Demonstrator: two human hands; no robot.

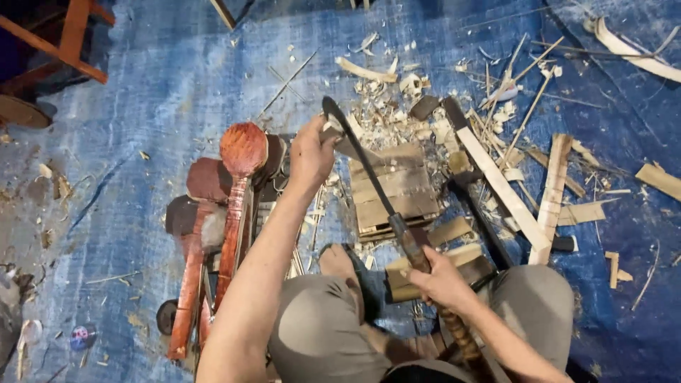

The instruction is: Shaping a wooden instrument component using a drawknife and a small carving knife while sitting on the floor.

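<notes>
Wood shavings litter the blue tarp [177, 78] as the left hand [310, 152] pinches a small wooden piece [347, 145] on the chopping block [394, 188]. The right hand [440, 280], fingers clamped round the handle, aims the long blade [362, 159] diagonally away toward it.

A blue tarp [177, 92] covers the floor, wrinkled and dusty. Pale wood shavings [397, 92] litter its middle; slats [553, 184] and thin sticks [525, 120] lie to the right of them. An orange-red wooden chair [64, 42] stands at the tarp's far left corner. Light is even.
</notes>
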